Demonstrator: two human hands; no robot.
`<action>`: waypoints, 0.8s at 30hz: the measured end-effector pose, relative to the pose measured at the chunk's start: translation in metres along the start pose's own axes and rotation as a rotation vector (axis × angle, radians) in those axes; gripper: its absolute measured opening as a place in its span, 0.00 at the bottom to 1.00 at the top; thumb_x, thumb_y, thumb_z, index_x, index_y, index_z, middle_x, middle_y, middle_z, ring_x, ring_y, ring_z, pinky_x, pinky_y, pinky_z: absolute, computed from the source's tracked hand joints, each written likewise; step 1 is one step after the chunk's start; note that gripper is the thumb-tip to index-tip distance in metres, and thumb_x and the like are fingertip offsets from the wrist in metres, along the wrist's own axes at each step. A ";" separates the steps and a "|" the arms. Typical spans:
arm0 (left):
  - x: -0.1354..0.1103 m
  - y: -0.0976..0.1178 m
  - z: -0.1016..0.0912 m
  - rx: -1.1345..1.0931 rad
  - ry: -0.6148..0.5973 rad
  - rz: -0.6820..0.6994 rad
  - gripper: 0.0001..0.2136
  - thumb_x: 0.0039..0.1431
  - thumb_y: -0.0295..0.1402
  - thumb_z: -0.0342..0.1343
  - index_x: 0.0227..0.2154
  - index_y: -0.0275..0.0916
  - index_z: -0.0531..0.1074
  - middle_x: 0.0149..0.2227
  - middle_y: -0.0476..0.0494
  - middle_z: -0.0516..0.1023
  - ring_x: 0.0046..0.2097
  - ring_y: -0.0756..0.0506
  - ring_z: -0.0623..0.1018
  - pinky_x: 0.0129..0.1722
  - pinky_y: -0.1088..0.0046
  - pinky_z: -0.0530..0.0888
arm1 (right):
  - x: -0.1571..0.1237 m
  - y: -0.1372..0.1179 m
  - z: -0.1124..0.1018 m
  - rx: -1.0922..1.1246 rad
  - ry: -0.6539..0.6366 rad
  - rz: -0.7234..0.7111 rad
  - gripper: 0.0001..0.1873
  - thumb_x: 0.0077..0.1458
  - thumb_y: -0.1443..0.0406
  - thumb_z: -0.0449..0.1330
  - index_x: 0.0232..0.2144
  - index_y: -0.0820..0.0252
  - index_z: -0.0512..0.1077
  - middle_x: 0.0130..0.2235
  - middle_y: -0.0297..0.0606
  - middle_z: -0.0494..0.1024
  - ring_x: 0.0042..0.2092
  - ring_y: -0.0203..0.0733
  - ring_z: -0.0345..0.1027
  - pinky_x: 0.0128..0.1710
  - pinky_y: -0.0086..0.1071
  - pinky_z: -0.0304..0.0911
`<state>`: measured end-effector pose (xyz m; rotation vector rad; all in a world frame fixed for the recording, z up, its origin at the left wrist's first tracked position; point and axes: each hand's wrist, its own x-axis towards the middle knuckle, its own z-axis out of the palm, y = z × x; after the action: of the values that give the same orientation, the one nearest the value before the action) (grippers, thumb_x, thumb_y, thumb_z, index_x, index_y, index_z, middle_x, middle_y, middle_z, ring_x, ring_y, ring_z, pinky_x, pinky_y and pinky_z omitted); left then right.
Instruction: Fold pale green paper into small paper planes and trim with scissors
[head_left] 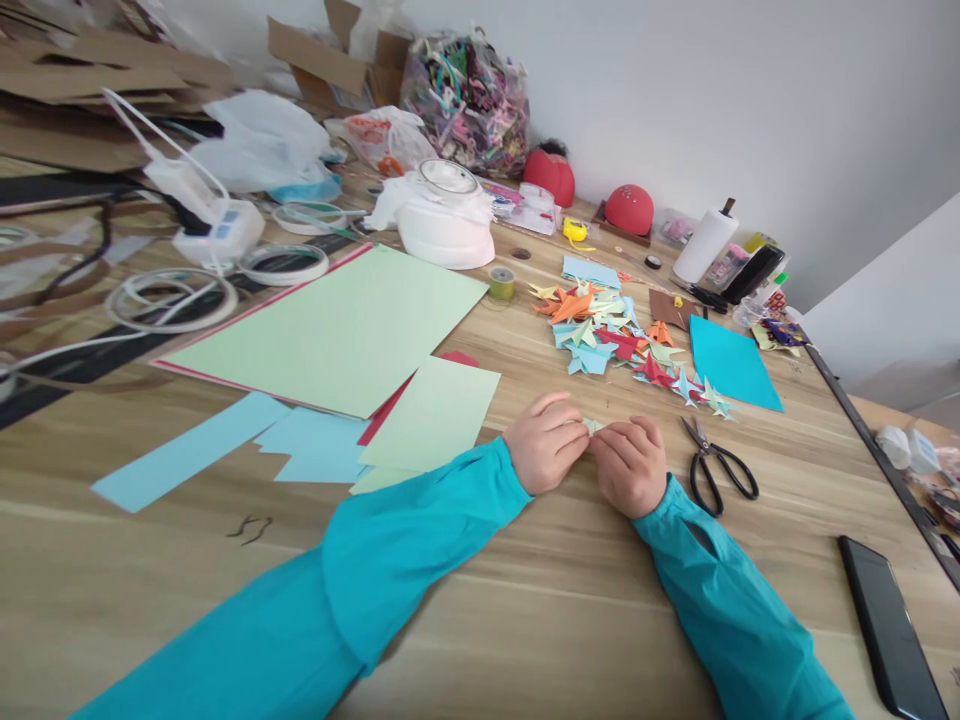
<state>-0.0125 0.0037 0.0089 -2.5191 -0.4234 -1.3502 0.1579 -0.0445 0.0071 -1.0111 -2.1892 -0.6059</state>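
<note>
Between my two hands is a small pale green folded paper (592, 426), mostly covered by the fingers. My left hand (547, 443) pinches its left side and my right hand (628, 462) pinches its right side, both resting low over the wooden table. Just right of my right hand lie black-handled scissors (712, 465). Beyond the hands is a pile of folded paper cranes (619, 338) in orange, red, blue and pale green. To the left of my left hand, pale green paper sheets (435, 415) overlap light blue paper pieces (322, 445).
A large pale green sheet (330, 325) lies over red paper on the left. A turquoise sheet (733, 362) sits at right. A black phone (892, 625) lies near the right edge. White cable coils (172, 300) and a power strip (219, 235) occupy the far left.
</note>
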 end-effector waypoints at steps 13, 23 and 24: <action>-0.010 -0.025 -0.002 0.056 0.034 -0.084 0.05 0.54 0.24 0.51 0.29 0.39 0.71 0.30 0.50 0.79 0.36 0.49 0.74 0.48 0.60 0.65 | -0.005 0.011 -0.002 -0.054 0.045 0.084 0.09 0.49 0.74 0.56 0.32 0.58 0.71 0.32 0.35 0.79 0.37 0.37 0.69 0.45 0.38 0.56; -0.003 -0.004 0.000 -0.028 0.007 -0.018 0.06 0.55 0.25 0.51 0.28 0.38 0.72 0.30 0.50 0.79 0.35 0.50 0.74 0.46 0.64 0.68 | -0.001 0.000 -0.003 0.010 0.082 0.025 0.08 0.49 0.73 0.59 0.31 0.57 0.71 0.30 0.32 0.79 0.36 0.35 0.69 0.46 0.37 0.56; -0.003 -0.004 0.000 -0.029 0.017 -0.016 0.06 0.55 0.25 0.51 0.28 0.38 0.72 0.30 0.50 0.79 0.35 0.50 0.74 0.46 0.64 0.68 | 0.000 0.000 -0.003 0.014 0.087 0.033 0.07 0.49 0.73 0.59 0.31 0.57 0.71 0.30 0.32 0.79 0.35 0.35 0.69 0.46 0.36 0.56</action>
<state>-0.0154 0.0073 0.0068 -2.5310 -0.4242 -1.3923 0.1595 -0.0466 0.0094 -0.9933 -2.0936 -0.6068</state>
